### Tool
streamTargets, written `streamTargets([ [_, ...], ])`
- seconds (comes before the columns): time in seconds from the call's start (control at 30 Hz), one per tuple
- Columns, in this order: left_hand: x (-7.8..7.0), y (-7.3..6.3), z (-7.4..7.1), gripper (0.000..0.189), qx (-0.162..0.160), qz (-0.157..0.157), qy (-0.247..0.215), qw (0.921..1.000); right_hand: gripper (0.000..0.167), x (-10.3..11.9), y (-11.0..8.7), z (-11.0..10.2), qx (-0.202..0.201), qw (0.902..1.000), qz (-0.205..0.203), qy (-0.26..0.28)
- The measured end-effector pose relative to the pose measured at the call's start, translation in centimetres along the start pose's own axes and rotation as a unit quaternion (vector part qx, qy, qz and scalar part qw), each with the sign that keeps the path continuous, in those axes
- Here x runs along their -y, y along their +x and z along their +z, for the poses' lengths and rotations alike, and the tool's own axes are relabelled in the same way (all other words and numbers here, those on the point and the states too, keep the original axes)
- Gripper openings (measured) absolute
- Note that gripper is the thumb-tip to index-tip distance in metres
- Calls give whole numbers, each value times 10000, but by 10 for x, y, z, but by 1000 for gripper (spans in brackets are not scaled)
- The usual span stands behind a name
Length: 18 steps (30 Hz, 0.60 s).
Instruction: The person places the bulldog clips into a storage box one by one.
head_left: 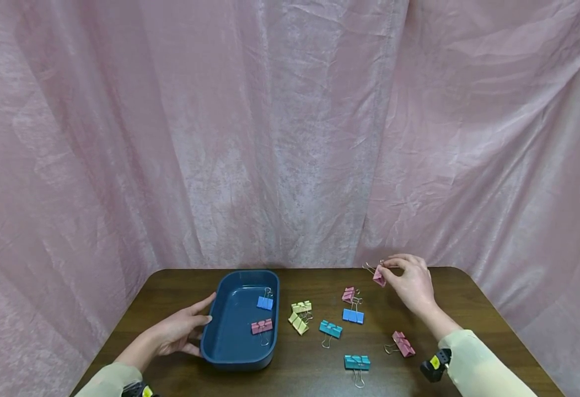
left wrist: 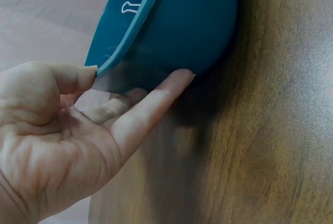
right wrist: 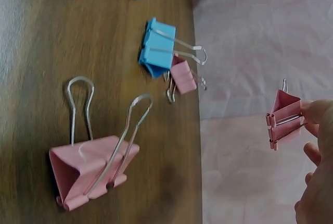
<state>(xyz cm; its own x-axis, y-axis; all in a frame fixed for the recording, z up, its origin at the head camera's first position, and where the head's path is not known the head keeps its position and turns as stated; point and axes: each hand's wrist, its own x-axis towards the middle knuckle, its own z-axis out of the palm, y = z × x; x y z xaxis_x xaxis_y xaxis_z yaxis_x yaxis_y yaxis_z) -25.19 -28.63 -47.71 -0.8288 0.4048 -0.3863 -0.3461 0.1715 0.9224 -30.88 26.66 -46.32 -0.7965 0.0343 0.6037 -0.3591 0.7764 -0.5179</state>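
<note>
My left hand (head_left: pixel 180 332) is at the left side of a blue plastic tray (head_left: pixel 240 362), its thumb tip at the rim and its fairly straight fingers (left wrist: pixel 151 110) against the outer wall. Inside the tray lie a blue binder clip (head_left: pixel 265 302) and a pink binder clip (head_left: pixel 262 326). Over the table's far right part, my right hand (head_left: pixel 411 284) pinches another pink binder clip (head_left: pixel 379 275) between thumb and fingers, raised off the wood. In the right wrist view this clip (right wrist: pixel 285 117) shows its wire handles, one partly behind the fingertips.
Between tray and right hand lie two yellow clips (head_left: pixel 299 323), two teal clips (head_left: pixel 331 329), a blue clip (head_left: pixel 353 316) and a pink clip (head_left: pixel 348 294) close beside it. Another pink clip (head_left: pixel 403 344) lies below the right hand. A pink curtain (head_left: pixel 290 138) hangs behind the wooden table (head_left: pixel 310 380).
</note>
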Motion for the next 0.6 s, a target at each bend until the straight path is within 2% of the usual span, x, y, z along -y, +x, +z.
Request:
streamTargets([
  [0.3, 3, 0, -2, 72, -23, -24, -98, 9999, 15, 15, 0, 2, 20, 9997, -200, 133],
  [0.6, 1, -1, -3, 71, 95, 36, -68, 9999, 16, 26, 0, 5, 13, 9990, -300, 323],
])
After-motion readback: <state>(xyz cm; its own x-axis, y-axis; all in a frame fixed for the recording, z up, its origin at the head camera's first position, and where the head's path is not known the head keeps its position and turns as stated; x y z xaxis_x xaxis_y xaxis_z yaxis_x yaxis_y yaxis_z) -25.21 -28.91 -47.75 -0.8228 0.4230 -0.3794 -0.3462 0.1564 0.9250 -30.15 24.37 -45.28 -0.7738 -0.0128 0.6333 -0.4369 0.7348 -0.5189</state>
